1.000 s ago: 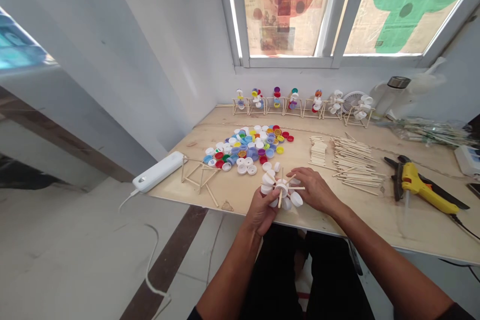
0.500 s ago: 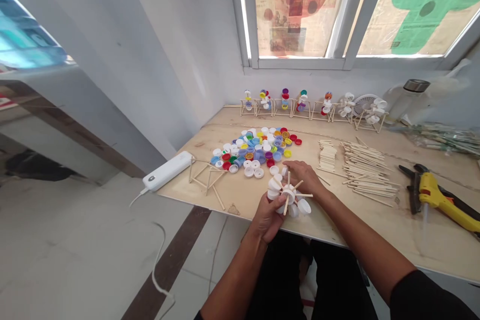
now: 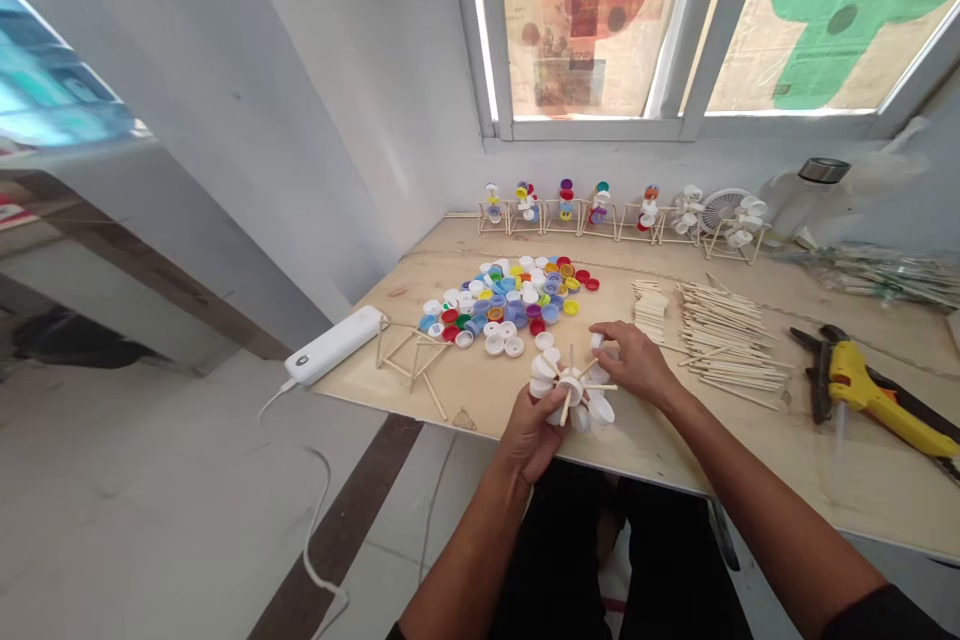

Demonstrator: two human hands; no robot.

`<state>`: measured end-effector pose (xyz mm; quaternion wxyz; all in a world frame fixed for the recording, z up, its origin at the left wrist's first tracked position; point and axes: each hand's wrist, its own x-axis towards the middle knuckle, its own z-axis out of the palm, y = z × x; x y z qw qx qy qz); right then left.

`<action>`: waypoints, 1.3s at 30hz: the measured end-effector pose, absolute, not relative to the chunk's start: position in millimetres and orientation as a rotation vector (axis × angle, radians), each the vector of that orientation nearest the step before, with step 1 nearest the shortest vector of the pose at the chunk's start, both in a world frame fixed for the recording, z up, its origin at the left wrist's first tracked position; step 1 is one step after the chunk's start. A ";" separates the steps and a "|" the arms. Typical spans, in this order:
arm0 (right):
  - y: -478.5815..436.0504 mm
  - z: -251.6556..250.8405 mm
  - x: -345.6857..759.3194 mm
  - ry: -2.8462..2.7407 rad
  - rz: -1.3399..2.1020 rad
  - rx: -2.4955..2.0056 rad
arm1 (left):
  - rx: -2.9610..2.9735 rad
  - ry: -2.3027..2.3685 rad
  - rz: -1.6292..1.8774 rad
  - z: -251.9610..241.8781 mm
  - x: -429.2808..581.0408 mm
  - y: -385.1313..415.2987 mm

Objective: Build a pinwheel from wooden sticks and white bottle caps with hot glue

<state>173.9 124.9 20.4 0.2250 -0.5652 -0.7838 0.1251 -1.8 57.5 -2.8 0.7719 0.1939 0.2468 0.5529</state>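
Note:
My left hand [image 3: 534,435] is closed around a wheel [image 3: 571,390] built from white bottle caps and thin wooden sticks that poke out from its hub. Just right of the wheel, my right hand [image 3: 634,360] pinches a white bottle cap [image 3: 598,341] between thumb and fingers. Beyond both hands lies a spread heap of loose bottle caps [image 3: 512,300] in white, blue, red, yellow and other colours. The palm side of my right hand is hidden.
An unfinished-looking stick frame [image 3: 412,352] and a white power strip [image 3: 335,344] are at left. To the right lie wooden sticks [image 3: 727,340] and a yellow glue gun [image 3: 885,405]. Several cap wheels on stick stands [image 3: 566,210] line the wall, near a small fan [image 3: 721,210] and a bottle [image 3: 814,190].
My right hand has moved right, from behind the wheel to its right side, carrying the white bottle cap. My left hand still holds the wheel in nearly the same place.

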 end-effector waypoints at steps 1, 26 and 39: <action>118.7 24.1 179.7 -2.156 0.346 -1.555 | 0.413 0.527 1.203 -3.9 -1.8 57.8; 11.0 39.3 253.2 -2.025 -0.188 -1.456 | 0.480 0.607 1.207 -1.9 -2.7 52.0; -0.5 -13.2 369.5 -1.428 -0.365 -2.010 | 0.521 0.612 1.220 -2.9 -2.0 52.8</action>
